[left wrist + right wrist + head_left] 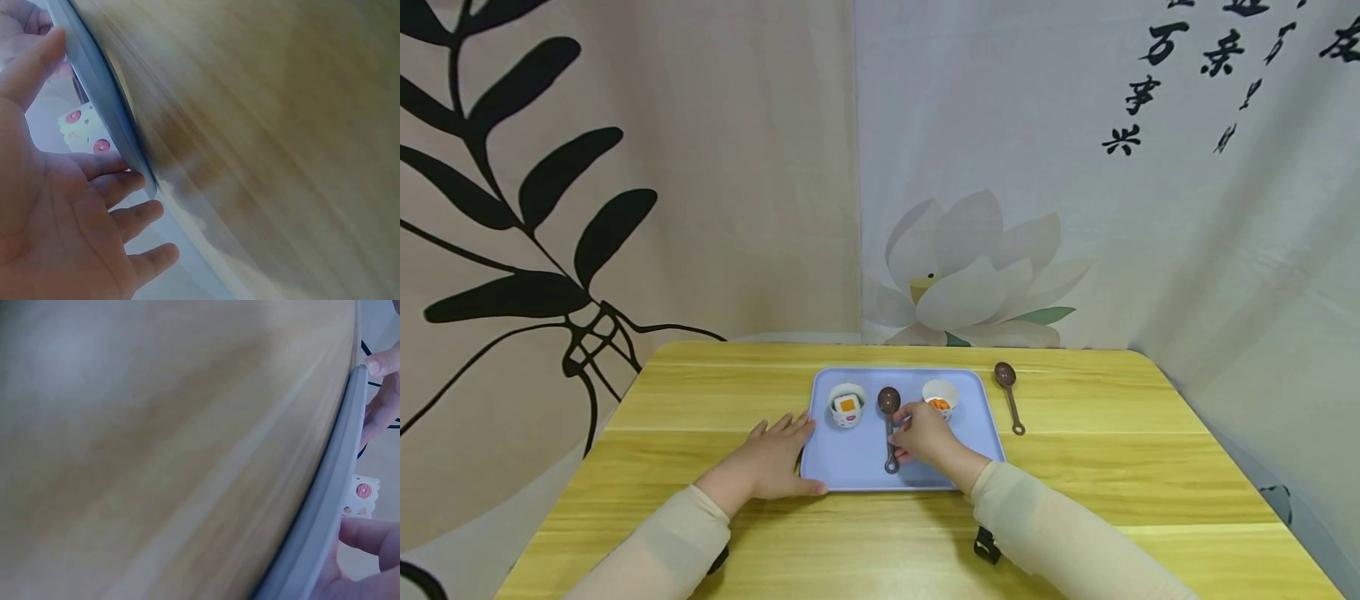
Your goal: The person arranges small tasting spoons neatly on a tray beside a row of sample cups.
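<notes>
The tray (850, 462) lay flat on the table (1112, 458), its long side facing the person. The spoon (889, 401) was located on the tray, between the two cups, with its bowl toward the far side and its looped handle end toward the near side.

The right hand (928, 437) was curled and pinched the spoon at the handle, below the bowl. The left hand (771, 462) was spread, with relaxed fingers against the left edge of the tray and the thumb at the near left corner.

The left cup (847, 421) stood upright on the tray and contained a white block (847, 405) with an orange square on its face. The right cup (940, 389) stood on the tray just beyond the right hand and contained orange pieces (939, 404). In the left wrist view, pink ring prints were visible on a cup wall.

The second spoon (1011, 400) lay on the table, right of the tray and apart from it, bowl end far. A curtain (737, 167) hung behind the table.
</notes>
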### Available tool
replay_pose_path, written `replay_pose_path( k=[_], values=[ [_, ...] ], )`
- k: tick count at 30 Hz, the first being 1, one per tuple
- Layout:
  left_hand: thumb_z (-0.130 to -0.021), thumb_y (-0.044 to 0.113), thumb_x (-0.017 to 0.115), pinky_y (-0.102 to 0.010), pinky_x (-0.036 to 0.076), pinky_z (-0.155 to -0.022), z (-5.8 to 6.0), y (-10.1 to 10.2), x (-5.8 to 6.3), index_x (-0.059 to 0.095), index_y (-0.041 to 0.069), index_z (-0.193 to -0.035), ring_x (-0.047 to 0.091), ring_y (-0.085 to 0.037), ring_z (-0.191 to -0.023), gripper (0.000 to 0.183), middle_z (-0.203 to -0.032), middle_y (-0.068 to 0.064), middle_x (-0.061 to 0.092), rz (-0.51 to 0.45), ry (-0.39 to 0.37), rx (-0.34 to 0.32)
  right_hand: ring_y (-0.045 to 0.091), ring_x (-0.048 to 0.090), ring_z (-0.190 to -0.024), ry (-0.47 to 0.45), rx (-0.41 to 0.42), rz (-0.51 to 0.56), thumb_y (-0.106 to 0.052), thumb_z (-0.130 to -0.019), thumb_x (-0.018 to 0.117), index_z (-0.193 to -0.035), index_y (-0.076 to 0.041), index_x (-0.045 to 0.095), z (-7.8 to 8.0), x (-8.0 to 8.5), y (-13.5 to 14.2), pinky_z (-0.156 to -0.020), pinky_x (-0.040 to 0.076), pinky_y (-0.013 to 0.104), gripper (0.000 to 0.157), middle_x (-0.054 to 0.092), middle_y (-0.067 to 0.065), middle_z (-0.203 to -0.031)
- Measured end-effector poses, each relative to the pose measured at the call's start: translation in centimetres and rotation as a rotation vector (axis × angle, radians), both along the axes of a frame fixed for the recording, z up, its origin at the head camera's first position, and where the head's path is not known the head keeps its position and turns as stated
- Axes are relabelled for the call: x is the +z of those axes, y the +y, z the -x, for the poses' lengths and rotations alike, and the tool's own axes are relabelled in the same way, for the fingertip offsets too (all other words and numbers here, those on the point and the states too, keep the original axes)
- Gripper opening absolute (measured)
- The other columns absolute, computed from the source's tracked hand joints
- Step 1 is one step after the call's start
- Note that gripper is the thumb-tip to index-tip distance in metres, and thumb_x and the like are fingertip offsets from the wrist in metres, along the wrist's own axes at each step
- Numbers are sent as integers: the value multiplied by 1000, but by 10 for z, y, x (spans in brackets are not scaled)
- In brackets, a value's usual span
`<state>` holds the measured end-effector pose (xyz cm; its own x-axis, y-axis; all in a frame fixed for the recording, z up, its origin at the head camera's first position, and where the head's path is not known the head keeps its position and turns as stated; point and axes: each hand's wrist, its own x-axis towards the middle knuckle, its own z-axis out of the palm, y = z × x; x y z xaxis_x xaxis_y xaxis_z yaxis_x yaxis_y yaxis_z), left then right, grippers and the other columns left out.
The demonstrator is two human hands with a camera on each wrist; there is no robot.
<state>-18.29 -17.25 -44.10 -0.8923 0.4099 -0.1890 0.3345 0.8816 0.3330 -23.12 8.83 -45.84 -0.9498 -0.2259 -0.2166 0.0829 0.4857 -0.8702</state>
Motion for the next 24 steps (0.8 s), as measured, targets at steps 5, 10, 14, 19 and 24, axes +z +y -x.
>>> replay_pose_path(
  k=[5,10,14,19,24],
  values=[
    [-79,63,75,-68,16,-114,1,0,-2,36,-5,-152,24,-46,-147,107,-161,-20,28,1,3,-2,16,65,-55,-9,2,0,9,-87,68,-109,9,59,0,1,0,-55,60,33,24,64,11,-73],
    [-79,63,75,-69,16,-113,0,0,0,36,-5,-152,23,-47,-147,107,-161,-21,28,-8,-1,-2,16,64,-55,-23,0,0,8,-87,68,-109,8,59,0,1,1,-56,60,33,23,63,11,-73],
    [-79,62,76,-69,15,-113,-1,0,2,36,-5,-152,23,-47,-147,107,-161,-21,28,-10,-6,2,16,64,-55,-27,0,-3,7,-88,68,-108,7,60,0,1,1,-56,60,33,22,63,11,-73],
    [-79,62,76,-70,16,-113,-1,1,2,37,-6,-151,24,-47,-146,107,-160,-22,28,-11,-2,0,16,65,-56,-19,9,4,8,-87,68,-108,9,60,-1,2,2,-56,60,34,22,64,12,-73],
    [-79,62,75,-69,15,-113,-1,0,2,36,-5,-151,23,-47,-147,107,-161,-22,28,-4,0,-1,18,66,-57,-17,3,-4,6,-87,70,-107,8,61,-3,6,5,-57,60,34,22,64,13,-75]
  ],
)
